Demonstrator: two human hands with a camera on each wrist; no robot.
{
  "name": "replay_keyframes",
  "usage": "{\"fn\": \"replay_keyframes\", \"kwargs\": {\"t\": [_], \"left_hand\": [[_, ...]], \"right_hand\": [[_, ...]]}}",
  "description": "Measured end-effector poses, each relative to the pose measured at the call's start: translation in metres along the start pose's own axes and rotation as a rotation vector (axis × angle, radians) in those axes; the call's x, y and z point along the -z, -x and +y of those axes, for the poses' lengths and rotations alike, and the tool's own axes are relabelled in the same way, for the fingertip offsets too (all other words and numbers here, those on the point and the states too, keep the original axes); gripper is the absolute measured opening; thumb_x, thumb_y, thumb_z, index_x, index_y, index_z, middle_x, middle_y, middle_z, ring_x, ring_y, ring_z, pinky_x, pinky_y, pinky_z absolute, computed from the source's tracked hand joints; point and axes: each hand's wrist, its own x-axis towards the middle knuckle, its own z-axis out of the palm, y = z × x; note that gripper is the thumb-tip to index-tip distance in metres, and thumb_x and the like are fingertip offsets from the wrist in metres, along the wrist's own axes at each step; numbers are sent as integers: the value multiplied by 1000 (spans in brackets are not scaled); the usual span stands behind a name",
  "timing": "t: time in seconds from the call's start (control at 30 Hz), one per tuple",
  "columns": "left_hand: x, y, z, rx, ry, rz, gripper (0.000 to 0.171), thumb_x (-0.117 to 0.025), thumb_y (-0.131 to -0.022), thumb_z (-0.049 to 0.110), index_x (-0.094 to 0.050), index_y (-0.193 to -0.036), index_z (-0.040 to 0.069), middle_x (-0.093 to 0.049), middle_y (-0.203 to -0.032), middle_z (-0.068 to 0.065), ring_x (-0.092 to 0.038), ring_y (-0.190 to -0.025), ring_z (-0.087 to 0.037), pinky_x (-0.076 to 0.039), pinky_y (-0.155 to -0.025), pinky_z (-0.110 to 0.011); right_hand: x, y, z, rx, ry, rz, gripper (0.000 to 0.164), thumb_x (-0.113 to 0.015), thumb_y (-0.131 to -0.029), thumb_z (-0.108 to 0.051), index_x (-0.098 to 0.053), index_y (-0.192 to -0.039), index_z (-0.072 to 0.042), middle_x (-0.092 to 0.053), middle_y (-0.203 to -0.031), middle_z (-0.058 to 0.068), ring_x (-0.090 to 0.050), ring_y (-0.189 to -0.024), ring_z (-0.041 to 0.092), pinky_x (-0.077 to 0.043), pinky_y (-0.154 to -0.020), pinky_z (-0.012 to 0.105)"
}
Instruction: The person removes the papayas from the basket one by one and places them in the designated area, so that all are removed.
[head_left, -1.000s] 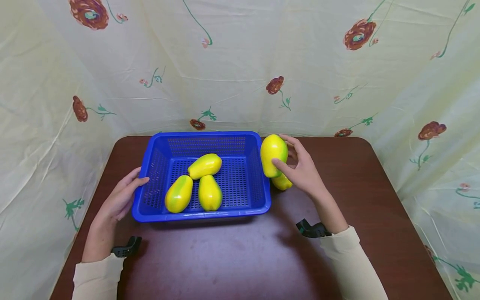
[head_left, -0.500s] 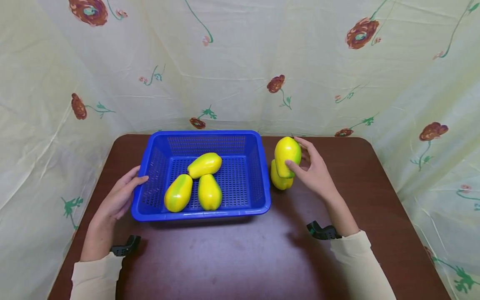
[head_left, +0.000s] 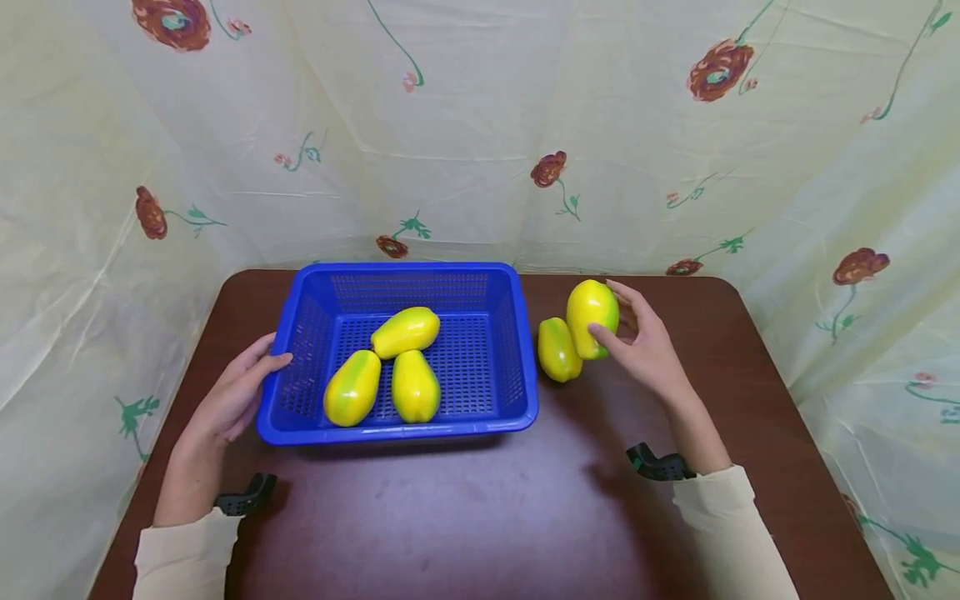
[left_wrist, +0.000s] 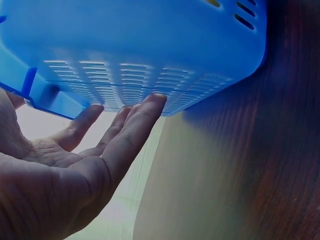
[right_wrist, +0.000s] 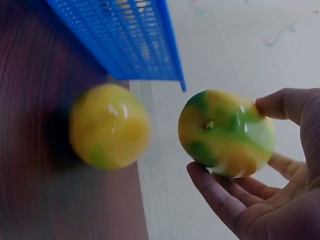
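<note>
– Right hand (head_left: 648, 350): report its state.

– Gripping. Thumb and fingers bear on opposite sides of the held papaya (head_left: 590, 312), which is yellow with green patches. Position: to the right of the blue basket (head_left: 397, 435), raised above the desk (head_left: 420, 517).

– Left hand (head_left: 236, 387)?

– Holding the basket at its left side. The thumb lies over the rim; the fingertips contact the slotted outer wall.

– State the contents of the basket.

– Three papayas, all on the perforated floor. The rear papaya (head_left: 406, 333) lies on its side, its narrow end toward the basket's left wall. The front left papaya (head_left: 352, 389) and the front right papaya (head_left: 416, 387) lie nearer the basket's front wall.

– Are any papayas located outside the basket?

– Two: the held unit and a loose papaya (head_left: 558, 350), which rests on the desk just beside the basket's right wall. The right wrist view shows a gap between these two.

– Describe the surroundings.

– A floral sheet (head_left: 465, 125) hangs behind the basket. In front of the basket, to either side, each forearm carries a black wrist strap (head_left: 660, 464) and a cream sleeve (head_left: 738, 525).
</note>
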Motion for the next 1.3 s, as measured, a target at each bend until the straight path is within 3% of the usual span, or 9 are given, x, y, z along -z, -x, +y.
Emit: {"fn": "replay_keyframes", "kwargs": {"t": [0.23,0.6,0.7,0.8,0.93,1.07,1.3], "left_hand": [[2,-1,3,-12,-16,-3,63,-50,-112,30,-24,-167,14,-61,-131,17,-71,-110,0,-64,-85,-25],[1,1,1,29,-27,10,67,-52,-112,33,-22,-168,14,-60,-131,19,-71,-110,1,-64,-86,-27],[1,2,0,35,-42,14,68,-52,-112,35,-20,-169,15,-59,-131,19,-70,-110,1,-65,-86,-28],[0,3,0,34,-59,19,69,-51,-112,36,-20,-169,14,-57,-132,19,-70,-111,1,-65,-87,-27],[-1,3,1,33,-67,21,70,-52,-111,37,-20,-169,15,-56,-133,18,-69,-112,2,-64,-88,-26],[0,2,2,27,-75,24,68,-52,-112,37,-21,-169,14,-55,-133,18,-68,-112,3,-63,-88,-25],[0,3,1,32,-79,25,66,-51,-112,35,-22,-168,16,-56,-132,20,-68,-111,2,-63,-87,-25]], "right_hand": [[9,-1,13,-43,24,5,76,-72,-102,-24,-32,-166,-15,-47,-161,23,-61,-133,43,-50,-84,3],[10,-6,40,-110,114,-23,75,-71,-103,-29,-32,-166,-15,-49,-158,25,-58,-135,46,-50,-81,7],[9,-7,48,-127,152,-32,75,-70,-103,-32,-32,-165,-14,-49,-158,25,-57,-137,45,-54,-85,17],[6,-8,56,-137,164,-48,76,-68,-104,-34,-30,-166,-12,-47,-160,25,-56,-139,45,-59,-94,36],[2,-9,62,-154,166,-47,76,-67,-104,-32,-29,-166,-10,-44,-161,27,-54,-140,47,-55,-104,58],[-3,-10,67,-150,195,-34,75,-67,-104,-31,-30,-165,-9,-43,-160,28,-52,-140,49,-52,-109,64],[-11,-9,75,-140,220,-32,76,-69,-103,-32,-32,-164,-6,-44,-158,30,-52,-139,50,-50,-111,65]]}}
